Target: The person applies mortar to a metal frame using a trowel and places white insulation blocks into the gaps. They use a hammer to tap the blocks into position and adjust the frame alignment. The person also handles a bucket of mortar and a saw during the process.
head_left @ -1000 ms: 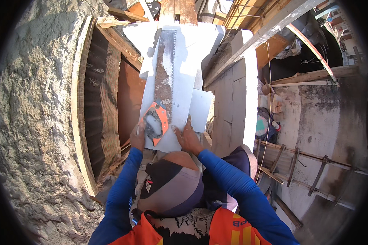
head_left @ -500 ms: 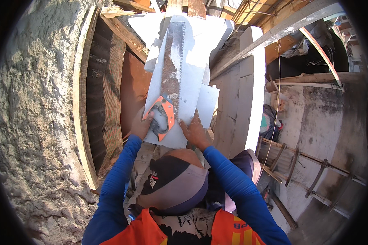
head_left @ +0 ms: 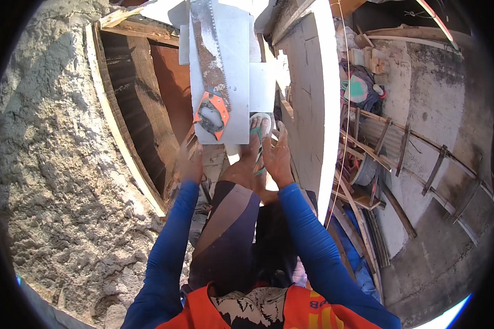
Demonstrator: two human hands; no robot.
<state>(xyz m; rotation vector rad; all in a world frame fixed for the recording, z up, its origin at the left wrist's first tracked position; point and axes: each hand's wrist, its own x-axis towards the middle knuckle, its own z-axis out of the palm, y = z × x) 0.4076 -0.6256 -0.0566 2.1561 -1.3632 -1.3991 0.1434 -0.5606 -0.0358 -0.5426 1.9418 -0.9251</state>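
Now our right hand (head_left: 278,160) is off the pale slab (head_left: 238,118), our left hand (head_left: 191,164) loosened beside its corner, both empty, so the orange-handled handsaw (head_left: 213,71) lies unheld.

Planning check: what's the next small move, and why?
Probably bring the left hand to the orange handle of the saw: it lies unheld on the pale slab, and that hand, seemingly empty, is nearby.
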